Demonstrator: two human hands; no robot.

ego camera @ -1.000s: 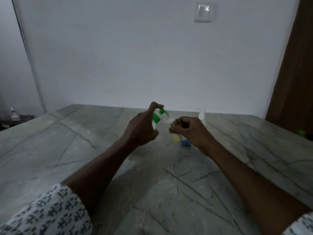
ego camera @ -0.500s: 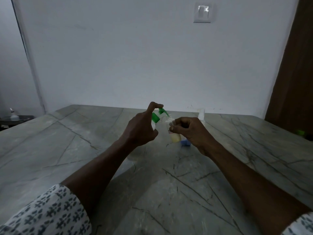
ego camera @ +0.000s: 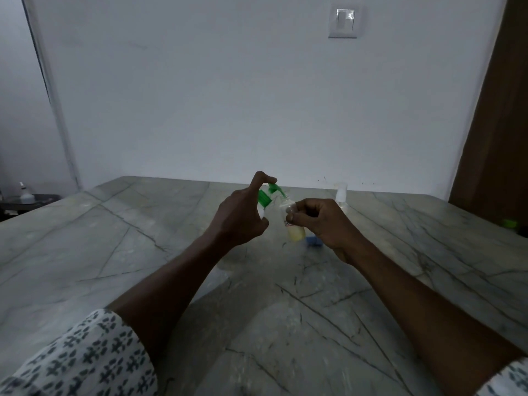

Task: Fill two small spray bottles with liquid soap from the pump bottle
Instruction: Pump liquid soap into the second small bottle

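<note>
Above the marble table (ego camera: pixel 114 252), left hand (ego camera: pixel 240 221) grips pump bottle (ego camera: pixel 264 199), right hand (ego camera: pixel 323 224) pinches spray bottle (ego camera: pixel 295 232); second bottle (ego camera: pixel 341 192) behind.

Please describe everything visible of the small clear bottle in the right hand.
The small clear plastic bottle is held above the grey marble table, nearly upright. Pale yellow liquid fills its lower part; a label with red print sits above that. The right hand pinches its upper body. Its neck sits just under the spout of the green-topped pump bottle.
</note>
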